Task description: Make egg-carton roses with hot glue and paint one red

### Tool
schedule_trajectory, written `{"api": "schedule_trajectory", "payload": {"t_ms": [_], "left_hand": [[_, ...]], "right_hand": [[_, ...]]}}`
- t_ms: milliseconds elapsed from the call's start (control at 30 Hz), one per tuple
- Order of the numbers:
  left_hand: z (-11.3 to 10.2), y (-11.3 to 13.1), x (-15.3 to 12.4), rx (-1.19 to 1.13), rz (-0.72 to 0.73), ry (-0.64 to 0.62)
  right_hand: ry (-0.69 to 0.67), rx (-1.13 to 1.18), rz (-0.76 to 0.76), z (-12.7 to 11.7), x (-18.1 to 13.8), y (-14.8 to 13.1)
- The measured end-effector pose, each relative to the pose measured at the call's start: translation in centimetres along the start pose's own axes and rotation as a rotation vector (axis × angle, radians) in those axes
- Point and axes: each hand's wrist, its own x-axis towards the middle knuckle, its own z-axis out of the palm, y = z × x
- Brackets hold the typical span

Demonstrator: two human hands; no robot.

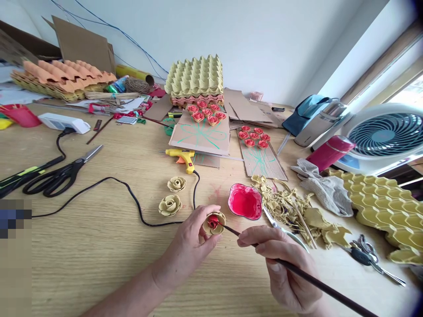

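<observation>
My left hand (194,235) grips a cream flower (209,226) shaped from egg-carton pulp, fingers behind it and thumb at its lower edge. Red paint covers the flower's centre, while its outer petals are still bare. A long dark paintbrush (307,277) is pinched in my right hand (287,264), its tip touching the red centre. Just beyond the hands sits a scalloped dish of red paint (245,201). Two unpainted flowers, one nearer (169,205) and one farther (176,184), lie to the left of the held one.
A yellow glue gun (183,157) lies mid-table, its cord running left. Black scissors (62,176) are at left. Cardboard panels (201,136) carry red flowers. Carton scraps (291,207), keys (363,255) and egg trays (380,202) crowd the right, near a fan (386,136).
</observation>
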Motion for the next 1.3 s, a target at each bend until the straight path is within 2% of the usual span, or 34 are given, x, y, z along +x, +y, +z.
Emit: {"api": "schedule_trajectory", "payload": {"t_ms": [267,733,900,1033,1300], "left_hand": [[0.0,0.6,0.0,-0.014,0.027,0.026],[0.2,-0.2,0.0,-0.128,-0.062,0.032],[0.3,-0.4,0.0,-0.191,-0.070,0.020],[0.5,-0.7,0.1,-0.221,-0.056,0.006],[0.4,-0.3,0.2,-0.254,-0.150,0.006]], "right_hand": [[-0.021,-0.126,0.030,0.7,-0.1,0.4],[-0.078,-0.074,-0.030,0.2,-0.6,-0.4],[-0.019,-0.170,-0.018,0.5,-0.2,-0.3],[-0.031,-0.267,-0.018,1.0,0.5,-0.5],[-0.064,-0.250,-0.056,0.8,0.2,-1.1]]}}
